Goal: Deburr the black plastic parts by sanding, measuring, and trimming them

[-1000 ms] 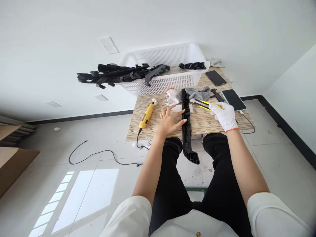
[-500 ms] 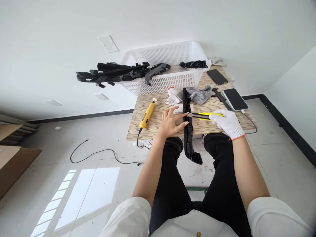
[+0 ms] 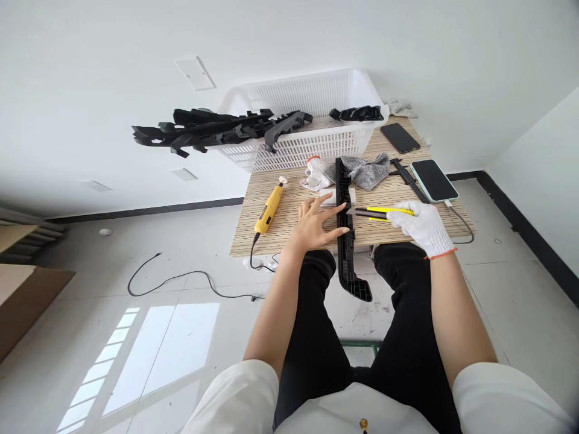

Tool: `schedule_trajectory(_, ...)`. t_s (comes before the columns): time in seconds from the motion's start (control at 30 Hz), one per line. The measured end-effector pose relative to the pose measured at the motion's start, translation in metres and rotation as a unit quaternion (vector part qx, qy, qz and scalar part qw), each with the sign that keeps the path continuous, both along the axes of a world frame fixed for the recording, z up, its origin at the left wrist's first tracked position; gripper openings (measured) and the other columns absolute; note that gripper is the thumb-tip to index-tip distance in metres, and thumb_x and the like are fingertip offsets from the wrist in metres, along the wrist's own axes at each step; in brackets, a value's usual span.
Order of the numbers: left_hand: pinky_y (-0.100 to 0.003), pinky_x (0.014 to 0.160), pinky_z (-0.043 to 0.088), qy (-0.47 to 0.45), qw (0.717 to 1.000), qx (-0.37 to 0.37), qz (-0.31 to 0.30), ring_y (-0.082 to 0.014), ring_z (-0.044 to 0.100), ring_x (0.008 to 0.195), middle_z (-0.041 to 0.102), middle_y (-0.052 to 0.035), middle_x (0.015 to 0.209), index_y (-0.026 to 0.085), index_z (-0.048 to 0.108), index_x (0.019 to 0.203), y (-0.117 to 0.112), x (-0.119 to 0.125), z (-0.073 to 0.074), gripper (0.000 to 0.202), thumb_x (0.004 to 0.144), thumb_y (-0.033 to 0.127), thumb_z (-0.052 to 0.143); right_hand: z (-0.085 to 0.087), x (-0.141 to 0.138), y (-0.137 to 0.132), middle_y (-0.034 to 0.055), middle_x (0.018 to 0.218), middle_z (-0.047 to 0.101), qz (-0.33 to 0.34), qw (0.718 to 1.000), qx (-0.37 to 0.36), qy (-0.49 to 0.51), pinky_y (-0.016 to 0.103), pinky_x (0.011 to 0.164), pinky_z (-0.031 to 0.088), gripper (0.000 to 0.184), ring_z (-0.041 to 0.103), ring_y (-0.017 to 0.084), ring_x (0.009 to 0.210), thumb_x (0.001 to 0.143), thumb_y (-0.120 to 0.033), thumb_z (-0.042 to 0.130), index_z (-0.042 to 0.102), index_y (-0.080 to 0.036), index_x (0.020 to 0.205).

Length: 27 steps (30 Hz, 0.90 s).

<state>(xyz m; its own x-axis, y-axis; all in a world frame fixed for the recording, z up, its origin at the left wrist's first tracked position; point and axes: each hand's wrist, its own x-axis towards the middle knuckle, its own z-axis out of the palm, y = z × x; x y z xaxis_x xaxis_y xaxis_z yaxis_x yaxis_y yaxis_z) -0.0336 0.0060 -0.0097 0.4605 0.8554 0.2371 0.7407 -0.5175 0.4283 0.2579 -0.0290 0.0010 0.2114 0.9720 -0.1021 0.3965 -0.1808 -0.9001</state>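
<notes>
A long black plastic part (image 3: pixel 347 256) lies across the table, its hooked end jutting over the near edge between my knees. My bare left hand (image 3: pixel 313 226) has its fingers spread, with fingertips resting on the part's left side and middle. In a white knit glove, my right hand (image 3: pixel 420 224) is closed round a yellow utility knife (image 3: pixel 377 212). The knife's blade is out and points left, its tip close to the part near my left index finger; whether it touches cannot be made out. A white object (image 3: pixel 326 198) lies partly hidden under the part.
A white plastic basket (image 3: pixel 307 144) with several black plastic parts (image 3: pixel 226 129) stands at the back. Left lies a yellow rotary tool (image 3: pixel 270 210) with a cord. A white glove (image 3: pixel 317 175), grey cloth (image 3: pixel 368 172), black caliper (image 3: pixel 409 181) and two phones (image 3: pixel 434 181) are on the table (image 3: pixel 246 235).
The knife and my right hand have shifted very slightly to the right. My left hand stays on the part, and the whole view has moved a little.
</notes>
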Motion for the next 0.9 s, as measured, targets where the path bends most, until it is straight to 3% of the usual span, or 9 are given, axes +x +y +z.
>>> schedule_trajectory(0.1, -0.057, 0.118, 0.029, -0.007, 1.000, 0.005, -0.004, -0.0396, 0.034, 0.136, 0.043, -0.0074, 0.158, 0.037, 0.064, 0.143, -0.001, 0.000, 0.000, 0.065, 0.086, 0.069, 0.067, 0.002, 0.000, 0.000, 0.0040, 0.066, 0.069, -0.008, 0.999, -0.014, 0.040, 0.022, 0.043, 0.036, 0.039, 0.047, 0.009, 0.048, 0.072, -0.048, 0.082, 0.076, -0.018, 0.095)
schedule_trajectory(0.47, -0.056, 0.116, 0.030, 0.008, 1.000, 0.009, 0.024, -0.0383, 0.035, 0.136, 0.042, -0.0096, 0.158, 0.036, 0.057, 0.148, -0.002, 0.002, -0.002, 0.065, 0.091, 0.066, 0.063, 0.002, -0.004, 0.000, 0.0044, 0.070, 0.072, 0.003, 0.999, 0.000, -0.039, 0.024, 0.048, 0.040, 0.043, 0.051, 0.010, 0.051, 0.074, -0.054, 0.078, 0.076, -0.017, 0.096)
schedule_trajectory(0.63, -0.055, 0.118, 0.028, -0.001, 1.000, 0.004, 0.011, -0.0373, 0.034, 0.137, 0.042, -0.0086, 0.157, 0.036, 0.062, 0.144, -0.002, 0.001, -0.001, 0.059, 0.092, 0.064, 0.063, 0.000, -0.012, 0.001, 0.0040, 0.072, 0.072, 0.045, 0.998, 0.014, -0.048, 0.024, 0.051, 0.041, 0.044, 0.052, 0.011, 0.053, 0.074, -0.056, 0.078, 0.077, -0.018, 0.097)
schedule_trajectory(0.73, -0.055, 0.119, 0.028, 0.003, 1.000, 0.007, 0.013, -0.0373, 0.034, 0.137, 0.043, -0.0086, 0.157, 0.036, 0.062, 0.144, -0.002, 0.002, -0.001, 0.059, 0.092, 0.064, 0.064, 0.000, -0.015, 0.001, 0.0054, 0.075, 0.072, 0.035, 0.996, 0.029, -0.071, 0.025, 0.052, 0.043, 0.045, 0.055, 0.012, 0.055, 0.077, -0.058, 0.075, 0.077, -0.018, 0.098)
schedule_trajectory(0.9, -0.054, 0.118, 0.030, 0.011, 0.999, 0.002, 0.038, -0.0372, 0.035, 0.137, 0.045, -0.0098, 0.155, 0.034, 0.058, 0.148, -0.003, 0.003, -0.001, 0.064, 0.091, 0.063, 0.064, 0.004, -0.015, 0.000, 0.0049, 0.075, 0.073, 0.042, 0.997, 0.007, -0.070, 0.026, 0.054, 0.044, 0.043, 0.056, 0.013, 0.057, 0.076, -0.055, 0.076, 0.077, -0.018, 0.098)
